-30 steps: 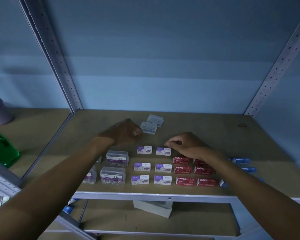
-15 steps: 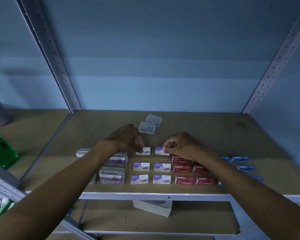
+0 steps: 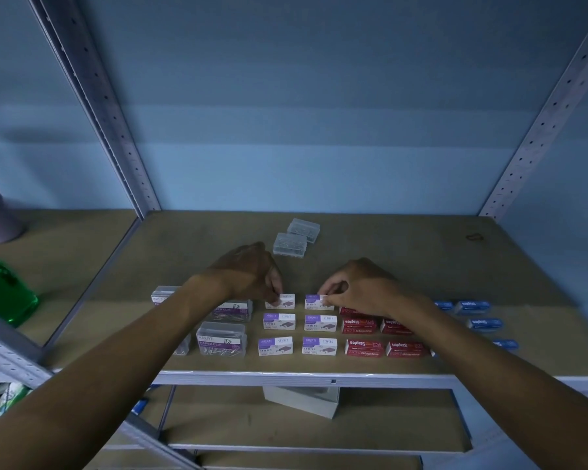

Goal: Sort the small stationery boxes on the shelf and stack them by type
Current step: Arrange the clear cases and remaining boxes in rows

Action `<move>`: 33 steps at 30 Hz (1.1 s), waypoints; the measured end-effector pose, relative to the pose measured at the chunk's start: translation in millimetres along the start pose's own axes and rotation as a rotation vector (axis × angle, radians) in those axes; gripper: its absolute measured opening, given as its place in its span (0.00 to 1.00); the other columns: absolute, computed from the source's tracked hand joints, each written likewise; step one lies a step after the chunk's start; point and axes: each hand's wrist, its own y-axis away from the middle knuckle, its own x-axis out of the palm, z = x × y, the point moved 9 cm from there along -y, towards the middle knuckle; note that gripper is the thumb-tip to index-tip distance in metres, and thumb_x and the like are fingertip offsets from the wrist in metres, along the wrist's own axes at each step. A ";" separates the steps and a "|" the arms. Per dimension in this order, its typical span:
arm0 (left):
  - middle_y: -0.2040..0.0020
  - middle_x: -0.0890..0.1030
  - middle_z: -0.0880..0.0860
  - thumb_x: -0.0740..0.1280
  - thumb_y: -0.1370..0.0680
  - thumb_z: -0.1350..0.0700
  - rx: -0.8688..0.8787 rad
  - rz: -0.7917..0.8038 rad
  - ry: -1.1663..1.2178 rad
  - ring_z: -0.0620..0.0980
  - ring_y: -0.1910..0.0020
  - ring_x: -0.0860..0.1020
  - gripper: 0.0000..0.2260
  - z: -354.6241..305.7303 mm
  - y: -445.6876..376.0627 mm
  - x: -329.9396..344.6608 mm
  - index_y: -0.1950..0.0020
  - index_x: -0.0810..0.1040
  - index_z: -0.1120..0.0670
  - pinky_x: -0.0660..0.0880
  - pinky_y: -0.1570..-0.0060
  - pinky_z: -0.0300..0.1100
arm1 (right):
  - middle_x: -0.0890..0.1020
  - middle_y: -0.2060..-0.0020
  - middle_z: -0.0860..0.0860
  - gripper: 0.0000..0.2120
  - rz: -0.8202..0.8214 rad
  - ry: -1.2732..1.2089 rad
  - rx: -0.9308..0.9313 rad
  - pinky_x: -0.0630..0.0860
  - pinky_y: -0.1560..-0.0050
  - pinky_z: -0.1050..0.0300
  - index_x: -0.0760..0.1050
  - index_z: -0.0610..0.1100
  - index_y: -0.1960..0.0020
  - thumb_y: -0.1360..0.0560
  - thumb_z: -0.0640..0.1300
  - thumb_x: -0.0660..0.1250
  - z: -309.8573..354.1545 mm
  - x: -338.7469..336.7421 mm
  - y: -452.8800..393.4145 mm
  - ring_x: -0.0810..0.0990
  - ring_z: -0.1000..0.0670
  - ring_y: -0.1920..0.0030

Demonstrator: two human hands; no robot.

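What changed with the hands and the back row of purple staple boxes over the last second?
The left hand came down and toward the camera from beside the clear plastic boxes and now pinches the back left purple staple box. The right hand stayed on the back right purple staple box, pinching its right end. The other purple boxes, the red staple boxes and the paper clip boxes have not moved.

Probably a shop stockroom or storeroom: slotted grey metal shelving (image 3: 95,96) against a bare blue wall (image 3: 302,106), boards laid with boxed staples (image 3: 364,347) and paper clips (image 3: 222,339).
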 end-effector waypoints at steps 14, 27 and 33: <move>0.52 0.85 0.42 0.77 0.31 0.48 -0.052 -0.251 0.045 0.39 0.56 0.81 0.10 14.8 -8.2 -41.9 0.51 0.85 0.45 0.80 0.49 0.39 | 0.84 0.48 0.59 0.10 -0.161 -0.047 -0.014 0.77 0.43 0.56 0.81 0.56 0.40 0.21 0.50 0.68 -9.3 -31.8 -22.0 0.80 0.61 0.49; 0.26 0.68 0.53 0.77 0.31 0.49 -0.135 -0.072 -0.267 0.57 0.28 0.65 0.41 27.2 -51.4 -18.1 0.23 0.60 0.44 0.66 0.30 0.53 | 0.54 0.19 0.48 0.52 -0.035 0.205 0.015 0.70 0.30 0.44 0.49 0.58 0.18 0.31 0.50 0.79 -19.7 -18.7 -93.6 0.62 0.40 0.23; 0.26 0.69 0.51 0.79 0.34 0.46 -0.160 -0.024 -0.282 0.55 0.27 0.65 0.42 35.1 -62.9 -12.8 0.24 0.63 0.43 0.64 0.31 0.52 | 0.49 0.18 0.48 0.49 0.098 0.301 0.051 0.64 0.25 0.41 0.49 0.57 0.18 0.29 0.55 0.76 -27.3 -12.5 -105.0 0.57 0.39 0.21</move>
